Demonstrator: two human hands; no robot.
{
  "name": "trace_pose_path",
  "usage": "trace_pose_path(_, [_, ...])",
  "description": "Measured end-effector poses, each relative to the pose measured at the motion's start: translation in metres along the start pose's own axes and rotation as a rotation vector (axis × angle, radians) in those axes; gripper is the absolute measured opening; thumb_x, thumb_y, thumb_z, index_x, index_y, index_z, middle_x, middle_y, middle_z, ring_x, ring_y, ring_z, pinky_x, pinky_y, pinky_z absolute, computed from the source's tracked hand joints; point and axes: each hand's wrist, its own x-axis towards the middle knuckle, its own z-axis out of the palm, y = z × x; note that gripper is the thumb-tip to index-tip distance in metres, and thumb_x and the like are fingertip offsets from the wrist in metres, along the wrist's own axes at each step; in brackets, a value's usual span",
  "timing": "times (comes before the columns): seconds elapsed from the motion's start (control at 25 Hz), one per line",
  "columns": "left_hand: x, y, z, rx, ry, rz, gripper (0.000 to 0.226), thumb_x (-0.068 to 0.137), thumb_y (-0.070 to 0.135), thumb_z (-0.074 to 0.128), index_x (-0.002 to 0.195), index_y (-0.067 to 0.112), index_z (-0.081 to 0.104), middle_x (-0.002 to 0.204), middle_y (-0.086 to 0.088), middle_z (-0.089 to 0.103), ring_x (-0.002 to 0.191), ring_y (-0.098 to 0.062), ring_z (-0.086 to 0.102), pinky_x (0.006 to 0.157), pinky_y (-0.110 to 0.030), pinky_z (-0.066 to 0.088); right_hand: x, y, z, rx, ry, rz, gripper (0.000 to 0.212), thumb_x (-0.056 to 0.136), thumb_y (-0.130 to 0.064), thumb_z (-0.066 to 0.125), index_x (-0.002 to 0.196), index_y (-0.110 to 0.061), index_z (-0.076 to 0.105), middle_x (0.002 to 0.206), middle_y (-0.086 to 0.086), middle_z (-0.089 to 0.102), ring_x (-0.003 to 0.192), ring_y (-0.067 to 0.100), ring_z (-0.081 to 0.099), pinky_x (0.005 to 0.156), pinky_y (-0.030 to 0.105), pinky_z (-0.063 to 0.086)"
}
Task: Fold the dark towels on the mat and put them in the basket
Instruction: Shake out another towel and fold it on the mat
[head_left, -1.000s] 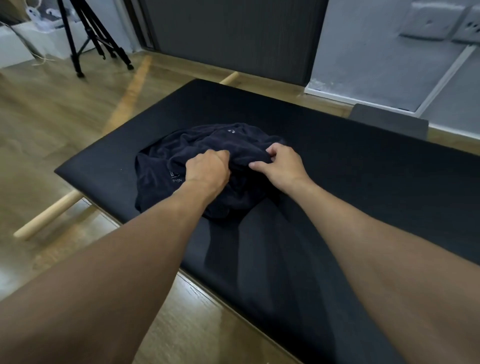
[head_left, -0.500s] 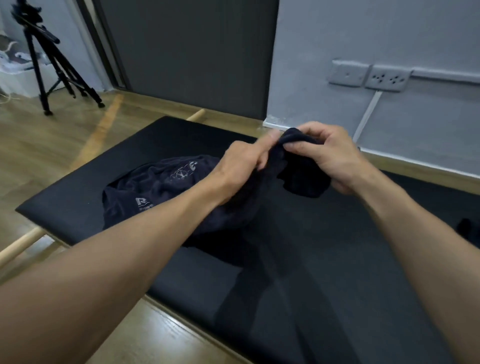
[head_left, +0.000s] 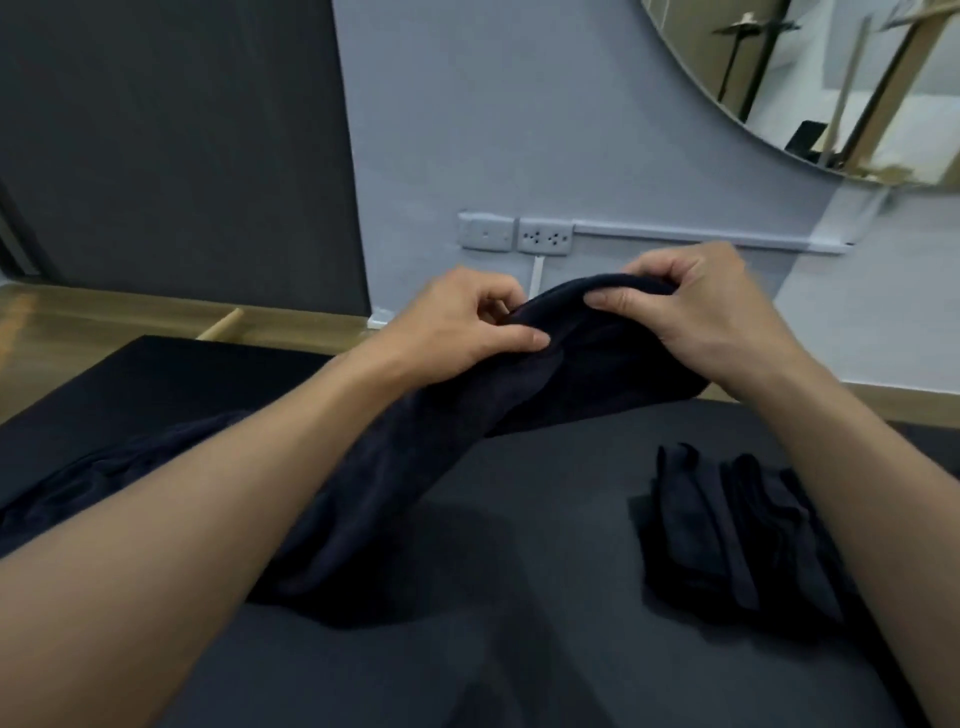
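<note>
Pinching the top edge of a dark towel (head_left: 415, 457), the left hand (head_left: 467, 322) and the right hand (head_left: 696, 312) hold it raised above the black mat (head_left: 467, 649) in the head view. Each grip is narrow and closed on cloth, thumb on the near face and curled fingers behind the hem, with a short hump of hem between the two. From the grips the towel's long axis runs down and to the left, under the left forearm, and its lower end lies bunched on the mat below and left of the left grip. Farther left, more dark cloth (head_left: 104, 467) lies rumpled on the mat; whether it belongs to the same towel cannot be told. Below the right grip, a stack of folded dark towels (head_left: 737, 535) lies on the mat, its long side running away from the person. Bare mat lies between the hanging towel and the stack, beneath the grips. The mat's far edge runs behind the grips, with wooden floor (head_left: 104, 317) and a grey wall (head_left: 519, 130) beyond. Wall sockets (head_left: 545, 236) sit above the gap between the grips; a round mirror (head_left: 831, 78) hangs high above the right one.
</note>
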Motion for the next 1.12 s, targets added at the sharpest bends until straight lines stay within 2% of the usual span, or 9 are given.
trace_pose_path(0.16, [0.045, 0.057, -0.015, 0.082, 0.217, 0.124, 0.021, 0.075, 0.025, 0.084, 0.081, 0.017, 0.066, 0.069, 0.001, 0.063, 0.060, -0.007, 0.052, 0.060, -0.023, 0.044, 0.018, -0.024, -0.075, -0.133, -0.049, 0.034, 0.011, 0.085, -0.015, 0.074, 0.090, -0.025, 0.072, 0.080, -0.009, 0.069, 0.069, 0.000, 0.061, 0.067, 0.017, 0.048])
trace_pose_path(0.32, [0.076, 0.111, -0.065, 0.344, 0.032, 0.112, 0.026, 0.071, 0.032, 0.086, 0.079, 0.021, 0.063, 0.069, 0.007, 0.059, 0.060, -0.004, 0.050, 0.051, -0.013, 0.037, 0.049, -0.050, -0.137, -0.400, -0.028, -0.005, 0.010, 0.089, -0.018, 0.069, 0.095, -0.024, 0.072, 0.087, -0.003, 0.066, 0.082, 0.018, 0.059, 0.070, 0.029, 0.040])
trace_pose_path(0.48, [0.104, 0.110, -0.112, 0.334, -0.125, -0.122, 0.017, 0.077, 0.022, 0.083, 0.086, 0.009, 0.076, 0.079, -0.005, 0.072, 0.065, -0.010, 0.062, 0.060, -0.019, 0.050, 0.094, -0.044, -0.156, -0.680, -0.187, 0.019, 0.012, 0.093, -0.018, 0.063, 0.100, -0.021, 0.072, 0.091, -0.001, 0.065, 0.089, 0.020, 0.058, 0.073, 0.029, 0.039])
trace_pose_path(0.64, [0.139, 0.074, -0.121, 0.799, 0.212, -0.271, 0.012, 0.085, 0.021, 0.075, 0.093, 0.012, 0.073, 0.091, -0.009, 0.068, 0.085, -0.030, 0.064, 0.070, -0.036, 0.050, 0.148, -0.011, -0.143, -0.762, -0.064, 0.165, 0.016, 0.091, -0.025, 0.066, 0.098, -0.016, 0.077, 0.088, 0.008, 0.070, 0.091, 0.029, 0.062, 0.073, 0.034, 0.049])
trace_pose_path(0.72, [0.156, 0.076, -0.124, 0.931, 0.414, -0.250, 0.003, 0.088, 0.006, 0.065, 0.087, 0.005, 0.068, 0.088, -0.010, 0.062, 0.076, -0.033, 0.058, 0.063, -0.037, 0.041, 0.175, -0.009, -0.144, -0.646, 0.113, 0.255, 0.016, 0.091, -0.031, 0.066, 0.095, -0.020, 0.077, 0.085, 0.007, 0.069, 0.088, 0.030, 0.063, 0.071, 0.035, 0.051])
trace_pose_path(0.8, [0.173, 0.098, -0.140, 0.848, 0.629, -0.214, 0.013, 0.090, -0.004, 0.054, 0.087, 0.001, 0.066, 0.091, -0.011, 0.057, 0.081, -0.036, 0.059, 0.065, -0.038, 0.040, 0.201, -0.021, -0.153, -0.239, 0.255, 0.351, 0.016, 0.095, -0.026, 0.061, 0.101, -0.018, 0.074, 0.079, 0.007, 0.068, 0.074, 0.024, 0.067, 0.061, 0.031, 0.052])
trace_pose_path(0.92, [0.192, 0.150, -0.183, 0.343, 0.996, -0.168, 0.039, 0.093, -0.003, 0.043, 0.103, 0.018, 0.075, 0.106, -0.008, 0.069, 0.088, -0.034, 0.068, 0.076, -0.035, 0.055, 0.226, -0.066, -0.172, 0.555, 0.382, 0.290, 0.014, 0.103, -0.013, 0.046, 0.103, -0.015, 0.060, 0.089, 0.011, 0.068, 0.062, 0.016, 0.070, 0.050, 0.024, 0.054])
trace_pose_path(1.04, [0.192, 0.186, -0.210, -0.166, 1.112, 0.068, 0.049, 0.090, -0.008, 0.036, 0.098, 0.023, 0.074, 0.099, -0.001, 0.069, 0.057, -0.020, 0.070, 0.051, -0.031, 0.059, 0.222, -0.108, -0.186, 0.742, 0.500, 0.068, 0.021, 0.103, -0.010, 0.043, 0.097, -0.022, 0.058, 0.104, 0.006, 0.070, 0.089, 0.020, 0.073, 0.067, 0.031, 0.061])
trace_pose_path(1.12, [0.176, 0.192, -0.219, -0.327, 1.174, 0.228, 0.044, 0.087, -0.009, 0.039, 0.094, 0.020, 0.072, 0.093, 0.002, 0.070, 0.062, -0.012, 0.070, 0.053, -0.025, 0.057, 0.209, -0.121, -0.193, 0.762, 0.558, -0.041, 0.018, 0.102, -0.012, 0.046, 0.097, -0.022, 0.060, 0.101, 0.002, 0.071, 0.088, 0.017, 0.073, 0.069, 0.031, 0.060])
